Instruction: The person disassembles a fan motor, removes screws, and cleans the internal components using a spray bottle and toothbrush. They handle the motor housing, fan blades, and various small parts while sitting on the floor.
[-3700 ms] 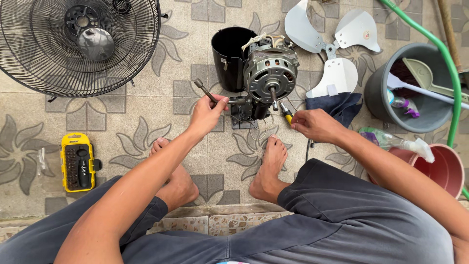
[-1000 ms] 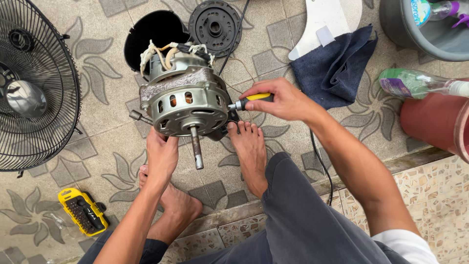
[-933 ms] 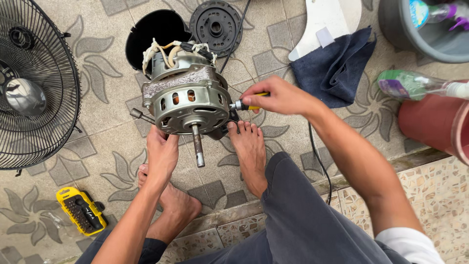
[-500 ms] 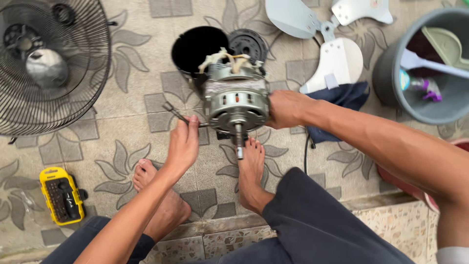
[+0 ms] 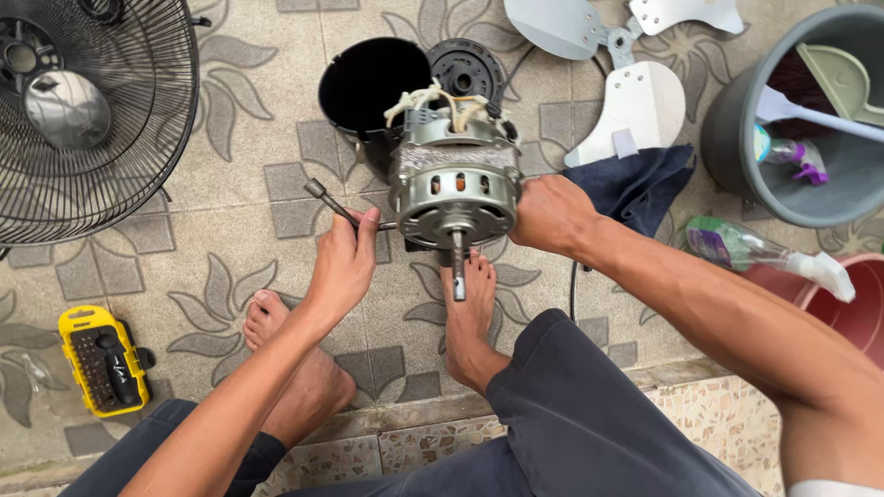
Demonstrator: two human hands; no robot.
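Both hands moved up beside the fan motor [image 5: 454, 184], gripping.

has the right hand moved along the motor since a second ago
Yes. The right hand held a yellow-handled screwdriver beside the motor; now it grips the motor's right side directly.

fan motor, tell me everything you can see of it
The fan motor is a round, silver-grey metal housing with slots around its side, through which copper-coloured windings show. A bare steel shaft juts from its front toward the person. Pale wires are bundled on its back end. It lies on its side above the tiled floor, just over the person's right foot. The right hand presses its right side; the left hand holds a thin metal tool at its left edge.
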